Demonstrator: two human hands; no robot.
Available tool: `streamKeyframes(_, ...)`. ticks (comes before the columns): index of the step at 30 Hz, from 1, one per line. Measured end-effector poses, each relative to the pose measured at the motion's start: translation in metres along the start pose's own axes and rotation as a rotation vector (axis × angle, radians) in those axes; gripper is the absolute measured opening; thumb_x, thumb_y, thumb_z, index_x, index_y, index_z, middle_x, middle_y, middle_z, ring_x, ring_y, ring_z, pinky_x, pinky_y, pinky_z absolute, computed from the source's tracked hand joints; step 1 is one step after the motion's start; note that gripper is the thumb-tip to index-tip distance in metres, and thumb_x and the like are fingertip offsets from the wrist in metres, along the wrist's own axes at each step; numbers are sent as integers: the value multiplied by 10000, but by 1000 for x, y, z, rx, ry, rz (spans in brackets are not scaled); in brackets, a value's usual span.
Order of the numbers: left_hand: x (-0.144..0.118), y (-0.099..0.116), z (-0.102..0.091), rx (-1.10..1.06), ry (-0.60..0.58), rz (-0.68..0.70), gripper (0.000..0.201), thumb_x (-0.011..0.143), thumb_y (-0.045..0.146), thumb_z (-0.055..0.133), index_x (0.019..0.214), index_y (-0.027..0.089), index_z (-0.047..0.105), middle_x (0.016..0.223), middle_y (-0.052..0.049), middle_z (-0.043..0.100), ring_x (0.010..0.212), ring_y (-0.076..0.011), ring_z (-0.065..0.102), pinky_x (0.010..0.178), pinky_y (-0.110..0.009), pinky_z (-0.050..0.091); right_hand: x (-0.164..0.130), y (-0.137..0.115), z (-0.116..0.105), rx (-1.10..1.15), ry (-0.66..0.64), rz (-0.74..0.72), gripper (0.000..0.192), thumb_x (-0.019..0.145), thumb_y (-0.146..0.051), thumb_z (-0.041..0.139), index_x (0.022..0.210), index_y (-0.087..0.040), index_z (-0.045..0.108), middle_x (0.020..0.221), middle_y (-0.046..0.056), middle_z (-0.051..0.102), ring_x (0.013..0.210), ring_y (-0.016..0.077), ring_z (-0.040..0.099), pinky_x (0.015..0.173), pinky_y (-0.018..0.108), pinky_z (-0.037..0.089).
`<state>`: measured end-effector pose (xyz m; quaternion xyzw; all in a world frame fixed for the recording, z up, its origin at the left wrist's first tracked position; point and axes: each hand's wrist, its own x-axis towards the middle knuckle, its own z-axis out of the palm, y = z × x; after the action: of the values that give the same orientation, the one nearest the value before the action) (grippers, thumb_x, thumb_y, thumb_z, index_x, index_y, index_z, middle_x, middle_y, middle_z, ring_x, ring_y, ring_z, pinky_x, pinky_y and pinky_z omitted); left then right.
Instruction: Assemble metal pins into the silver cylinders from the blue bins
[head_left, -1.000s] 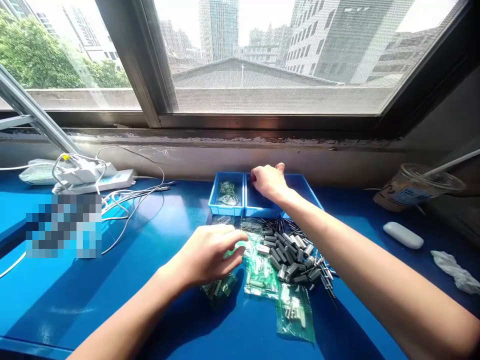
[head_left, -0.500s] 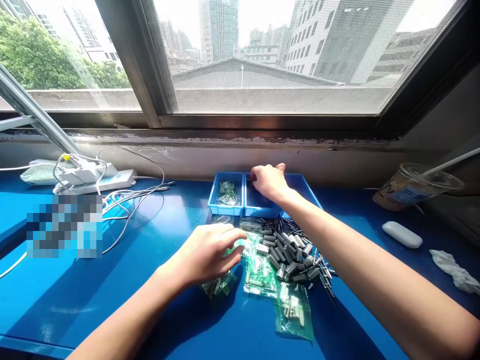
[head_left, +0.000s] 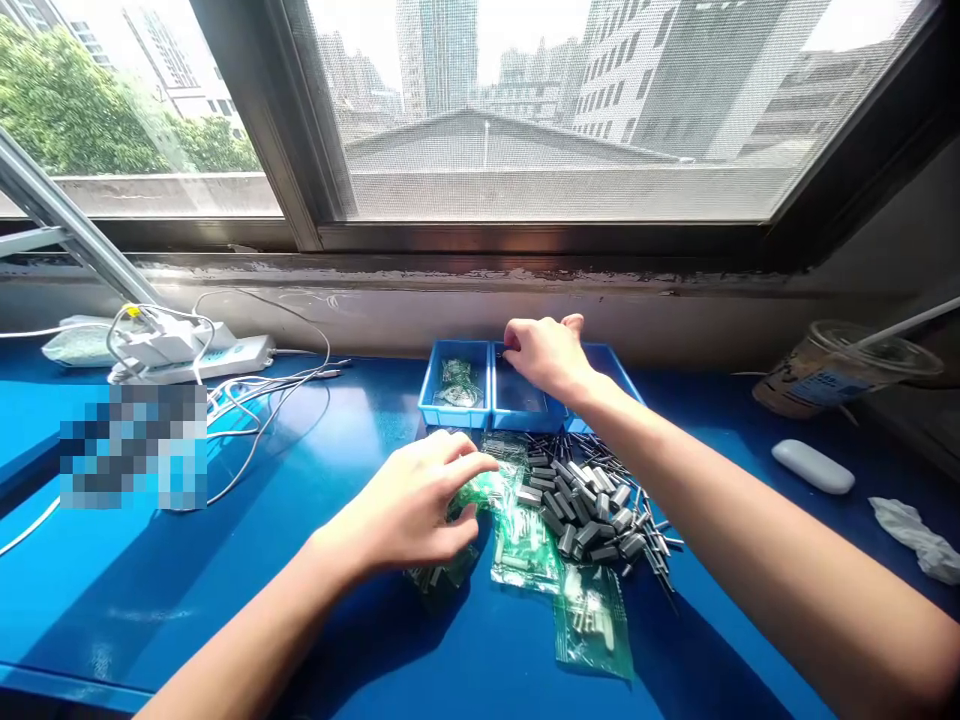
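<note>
Two hands (head_left: 409, 505), two blue trays (head_left: 454, 412), one loose grey pile (head_left: 592, 505).

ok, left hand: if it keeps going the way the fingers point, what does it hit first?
The left hand points right and slightly away, fingertips on a green bag. Straight on, it would probably meet the loose pile of grey parts next; depth is hard to judge, but both lie on the table.

Table (head_left: 187, 590): glossy bright blue. Trays (head_left: 459, 412): lighter blue. Bags (head_left: 592, 620): clear green, pale parts inside. Loose parts (head_left: 592, 505): dark grey bodies, silver ends, thin dark leads. Power strip (head_left: 217, 358) and cables (head_left: 262, 400): white. Case (head_left: 813, 466): white. Tissue (head_left: 915, 525): white, crumpled. Cup (head_left: 825, 375): clear, brown drink, blue label. Window frame (head_left: 300, 200): dark brown.
</note>
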<state>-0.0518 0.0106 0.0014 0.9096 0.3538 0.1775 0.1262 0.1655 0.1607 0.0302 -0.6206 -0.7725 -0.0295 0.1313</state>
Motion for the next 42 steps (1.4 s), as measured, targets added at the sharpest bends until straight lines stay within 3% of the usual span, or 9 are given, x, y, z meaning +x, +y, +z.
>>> streamKeyframes(7,2,-2,9,17,-46,-1,403,897,173,655,1299,215,646,1392,-99,646,1284,-316,581,1077,-493,506,-79,-14,-35,297,254,-185,130,1005,-313,647,930,-240,723,900,19,796,904,232,666,964,438,248)
streamKeyframes(11,0,-2,9,25,-30,-76,554,848,205,694,1395,234,611,1485,-107,596,1379,-353,527,1130,-549,481,-135,-18,-28,377,99,-290,111,1004,-270,641,933,-239,719,969,24,812,911,230,661,900,433,277)
streamKeyframes(15,-4,-6,2,33,-26,-142,563,861,206,670,1420,235,604,1433,-119,614,1300,-333,596,1101,-509,531,-165,-19,-9,372,43,-386,154,979,-262,683,1130,-258,714,1203,33,784,1129,276,630,908,454,290)
streamKeyframes(22,-6,-20,-8,-11,-3,-260,572,888,210,657,1456,200,588,1433,-126,638,1264,-304,668,1105,-456,564,-171,-17,1,417,61,-410,176,992,-255,687,1165,-248,717,1247,31,769,1165,272,615,934,464,295)
streamKeyframes(29,-2,-23,-2,52,36,-176,408,905,93,609,1299,177,672,1151,-92,755,1028,-259,726,889,-387,580,-169,-14,2,412,144,-384,64,999,-254,694,1052,-244,728,1136,14,804,1095,252,655,926,472,283)
streamKeyframes(32,2,-16,0,-19,205,-143,228,946,114,593,1123,172,723,1086,-73,775,981,-236,731,868,-372,561,-170,-13,4,434,155,-364,204,1006,-259,673,1206,-238,710,1211,54,793,1134,272,675,951,477,325)
streamKeyframes(36,5,-1,-2,-336,401,-176,142,932,161,653,1033,176,752,997,-37,793,911,-172,739,845,-289,574,-168,-16,1,604,124,-246,511,966,-373,726,1441,-216,620,1313,130,759,1194,324,694,992,511,443)
streamKeyframes(40,7,11,-5,-614,331,-207,127,942,247,693,1017,173,763,944,-30,781,855,-152,721,781,-255,573,-164,-20,-11,954,-29,-128,195,977,-405,712,1079,-259,793,1045,37,826,971,238,764,878,401,564)
streamKeyframes(42,8,13,-4,-693,282,-230,163,919,279,742,1041,172,756,973,-36,778,879,-158,716,789,-260,571,-163,-22,-16,1063,-89,-94,171,977,-408,717,979,-264,809,1010,16,827,931,207,767,835,346,581)
